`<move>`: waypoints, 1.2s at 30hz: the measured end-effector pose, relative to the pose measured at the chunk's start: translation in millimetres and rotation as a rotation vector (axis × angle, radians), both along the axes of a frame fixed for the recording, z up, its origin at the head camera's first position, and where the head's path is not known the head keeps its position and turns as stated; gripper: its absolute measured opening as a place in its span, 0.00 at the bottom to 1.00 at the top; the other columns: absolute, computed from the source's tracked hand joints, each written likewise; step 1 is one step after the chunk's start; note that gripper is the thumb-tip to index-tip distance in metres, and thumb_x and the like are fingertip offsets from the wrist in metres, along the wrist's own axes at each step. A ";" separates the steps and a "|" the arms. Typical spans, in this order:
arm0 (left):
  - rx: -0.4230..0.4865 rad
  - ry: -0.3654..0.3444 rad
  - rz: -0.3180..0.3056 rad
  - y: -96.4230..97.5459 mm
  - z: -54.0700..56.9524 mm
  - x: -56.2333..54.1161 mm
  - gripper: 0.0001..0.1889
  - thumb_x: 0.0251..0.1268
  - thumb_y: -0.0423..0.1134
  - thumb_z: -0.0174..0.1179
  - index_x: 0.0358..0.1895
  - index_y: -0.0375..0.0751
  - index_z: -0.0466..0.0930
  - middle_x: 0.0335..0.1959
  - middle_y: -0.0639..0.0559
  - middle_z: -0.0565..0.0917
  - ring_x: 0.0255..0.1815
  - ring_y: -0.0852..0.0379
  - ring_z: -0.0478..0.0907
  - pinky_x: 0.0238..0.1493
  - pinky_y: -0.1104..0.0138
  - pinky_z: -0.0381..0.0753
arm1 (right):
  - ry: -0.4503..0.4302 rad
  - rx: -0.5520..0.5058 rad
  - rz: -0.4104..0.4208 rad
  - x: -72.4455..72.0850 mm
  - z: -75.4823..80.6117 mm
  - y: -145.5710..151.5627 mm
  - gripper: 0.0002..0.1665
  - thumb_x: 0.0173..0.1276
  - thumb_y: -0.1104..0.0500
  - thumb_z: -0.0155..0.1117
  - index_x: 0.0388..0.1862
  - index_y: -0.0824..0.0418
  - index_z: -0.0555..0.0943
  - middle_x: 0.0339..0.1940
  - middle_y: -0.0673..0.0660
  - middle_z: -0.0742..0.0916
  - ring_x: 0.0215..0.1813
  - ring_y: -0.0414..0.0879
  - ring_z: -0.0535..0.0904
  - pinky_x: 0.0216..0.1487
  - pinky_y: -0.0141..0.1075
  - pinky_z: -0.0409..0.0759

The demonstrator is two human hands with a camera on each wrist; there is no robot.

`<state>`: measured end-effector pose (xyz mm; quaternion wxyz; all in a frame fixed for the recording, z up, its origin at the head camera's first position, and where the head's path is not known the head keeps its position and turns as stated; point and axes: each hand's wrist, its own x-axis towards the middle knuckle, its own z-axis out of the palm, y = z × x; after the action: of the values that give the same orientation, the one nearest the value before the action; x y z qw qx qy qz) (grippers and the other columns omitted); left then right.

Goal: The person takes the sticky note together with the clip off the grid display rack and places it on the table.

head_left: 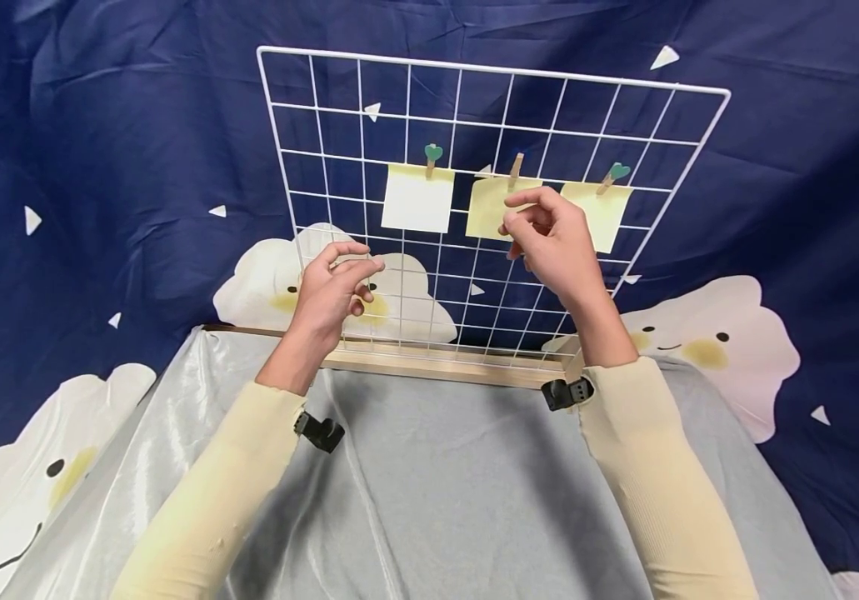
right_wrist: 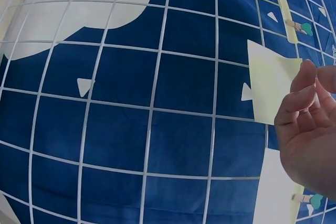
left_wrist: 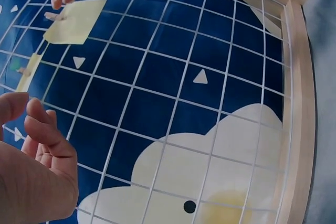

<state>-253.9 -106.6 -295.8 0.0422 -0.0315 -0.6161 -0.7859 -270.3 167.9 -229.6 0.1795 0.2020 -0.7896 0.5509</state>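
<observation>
Three sticky notes hang in a row on a white wire grid (head_left: 492,70), each under a small wooden clothespin. A pale left note (head_left: 417,202) has a clothespin with a green heart (head_left: 433,153). The yellow middle note (head_left: 483,212) has a clothespin (head_left: 516,167) without a green heart showing. On the right, a yellow note (head_left: 611,221) hangs under another green-heart clothespin (head_left: 616,173). My right hand (head_left: 555,242) is in front of the middle note, partly covering it, fingers loosely bent and holding nothing. Lower left, my left hand (head_left: 330,287) hovers before the grid, loosely bent, nothing in it.
The grid stands in a wooden base (head_left: 436,365) at the back of a table draped in grey cloth (head_left: 444,475). Behind it hangs a dark blue curtain (head_left: 137,108) with clouds and white triangles. Black wrist cameras (head_left: 320,432) sit at both cuffs.
</observation>
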 end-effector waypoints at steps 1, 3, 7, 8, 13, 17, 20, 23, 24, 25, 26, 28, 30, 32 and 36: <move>0.003 0.002 0.001 0.5 0.3 0.1 0.13 0.66 0.37 0.68 0.49 0.47 0.75 0.39 0.53 0.86 0.21 0.59 0.74 0.21 0.72 0.66 | 0.001 -0.003 0.003 -0.7 1.4 -1.0 0.14 0.76 0.62 0.60 0.55 0.68 0.79 0.33 0.60 0.87 0.24 0.48 0.80 0.22 0.30 0.72; 0.010 0.006 0.002 1.3 0.9 -0.1 0.13 0.66 0.37 0.68 0.49 0.47 0.75 0.39 0.53 0.86 0.21 0.59 0.74 0.21 0.72 0.67 | 0.002 -0.010 0.014 -2.3 4.4 -3.3 0.14 0.76 0.63 0.60 0.55 0.69 0.79 0.32 0.57 0.86 0.23 0.46 0.80 0.21 0.29 0.72; 0.011 0.009 -0.004 2.7 2.2 -1.2 0.13 0.66 0.38 0.68 0.50 0.47 0.76 0.40 0.53 0.86 0.21 0.59 0.74 0.21 0.72 0.67 | 0.011 -0.003 0.028 -5.3 9.0 -6.9 0.14 0.76 0.63 0.60 0.54 0.70 0.78 0.32 0.56 0.85 0.22 0.45 0.79 0.22 0.29 0.72; 0.010 0.010 -0.006 2.9 2.7 -1.9 0.14 0.66 0.38 0.68 0.50 0.47 0.76 0.41 0.53 0.86 0.22 0.59 0.74 0.22 0.72 0.67 | 0.016 -0.005 0.030 -6.1 10.1 -8.0 0.13 0.76 0.64 0.60 0.54 0.70 0.79 0.33 0.57 0.85 0.22 0.46 0.79 0.22 0.30 0.73; 0.024 0.017 -0.015 5.4 7.1 -4.8 0.14 0.66 0.37 0.68 0.51 0.46 0.75 0.43 0.51 0.85 0.22 0.59 0.73 0.21 0.72 0.66 | 0.023 -0.041 0.051 -11.2 15.6 -15.9 0.12 0.75 0.65 0.60 0.52 0.70 0.80 0.33 0.60 0.85 0.22 0.47 0.79 0.22 0.29 0.72; 0.038 0.019 -0.027 9.0 11.2 -6.2 0.15 0.65 0.36 0.69 0.51 0.45 0.75 0.42 0.51 0.85 0.21 0.59 0.72 0.21 0.72 0.66 | 0.020 -0.057 0.071 -14.1 20.7 -24.1 0.11 0.74 0.65 0.60 0.52 0.70 0.80 0.32 0.57 0.85 0.22 0.46 0.79 0.21 0.29 0.72; 0.038 0.022 -0.031 10.9 13.4 -6.9 0.16 0.65 0.36 0.69 0.52 0.44 0.74 0.41 0.51 0.85 0.21 0.59 0.72 0.21 0.73 0.65 | 0.023 -0.050 0.074 -15.7 25.0 -29.7 0.12 0.74 0.65 0.60 0.52 0.70 0.79 0.32 0.57 0.85 0.22 0.48 0.80 0.21 0.30 0.72; 0.037 0.027 -0.028 11.8 15.2 -7.7 0.18 0.65 0.36 0.69 0.54 0.42 0.73 0.40 0.52 0.85 0.21 0.59 0.73 0.21 0.73 0.65 | 0.026 -0.040 0.074 -16.9 29.0 -34.3 0.12 0.73 0.64 0.61 0.52 0.69 0.80 0.32 0.60 0.85 0.23 0.52 0.80 0.21 0.31 0.72; 0.036 0.029 -0.025 11.9 15.9 -7.9 0.19 0.65 0.36 0.69 0.55 0.40 0.73 0.39 0.52 0.85 0.21 0.59 0.73 0.20 0.73 0.65 | 0.024 -0.037 0.077 -17.4 30.3 -35.5 0.12 0.73 0.64 0.61 0.52 0.69 0.80 0.32 0.60 0.85 0.24 0.53 0.81 0.21 0.31 0.72; 0.035 0.029 -0.021 12.2 16.7 -8.0 0.19 0.65 0.36 0.68 0.56 0.40 0.73 0.39 0.53 0.85 0.21 0.59 0.73 0.20 0.73 0.65 | 0.022 -0.034 0.079 -17.9 31.6 -36.5 0.13 0.73 0.63 0.61 0.52 0.69 0.80 0.32 0.60 0.85 0.24 0.53 0.81 0.21 0.31 0.71; 0.034 0.029 -0.019 12.5 17.3 -8.4 0.19 0.65 0.36 0.69 0.55 0.40 0.73 0.38 0.53 0.85 0.21 0.59 0.73 0.20 0.73 0.65 | 0.019 -0.032 0.081 -18.2 32.7 -37.4 0.13 0.74 0.63 0.61 0.53 0.68 0.80 0.32 0.60 0.84 0.25 0.53 0.81 0.21 0.31 0.72; 0.034 0.028 -0.018 13.3 18.6 -8.8 0.19 0.65 0.36 0.69 0.55 0.40 0.73 0.38 0.53 0.85 0.21 0.59 0.73 0.20 0.73 0.65 | 0.016 -0.030 0.085 -18.6 35.2 -38.8 0.12 0.74 0.63 0.61 0.52 0.67 0.80 0.31 0.57 0.84 0.25 0.52 0.81 0.21 0.31 0.71; 0.032 0.031 -0.019 14.3 20.0 -9.4 0.18 0.65 0.36 0.69 0.55 0.41 0.74 0.39 0.53 0.85 0.22 0.59 0.73 0.20 0.72 0.66 | 0.014 -0.038 0.087 -19.1 38.2 -40.2 0.11 0.74 0.64 0.62 0.52 0.66 0.80 0.30 0.55 0.83 0.24 0.51 0.80 0.20 0.31 0.70; 0.030 0.035 -0.016 15.0 21.0 -10.1 0.18 0.65 0.36 0.68 0.54 0.41 0.74 0.40 0.52 0.85 0.22 0.59 0.74 0.21 0.72 0.67 | 0.012 -0.045 0.088 -19.8 41.4 -42.2 0.11 0.73 0.65 0.62 0.52 0.66 0.80 0.29 0.53 0.83 0.24 0.51 0.80 0.20 0.31 0.70; 0.029 0.037 -0.003 14.8 22.1 -11.4 0.16 0.67 0.36 0.67 0.53 0.41 0.74 0.42 0.51 0.85 0.22 0.60 0.74 0.21 0.72 0.67 | 0.010 -0.039 0.089 -23.5 47.6 -48.4 0.13 0.72 0.65 0.62 0.52 0.68 0.80 0.27 0.50 0.83 0.22 0.49 0.80 0.19 0.29 0.68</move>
<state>-265.4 -91.8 -273.8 0.0528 -0.0463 -0.6036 -0.7942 -293.7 119.5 -182.0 0.1626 0.2362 -0.7679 0.5728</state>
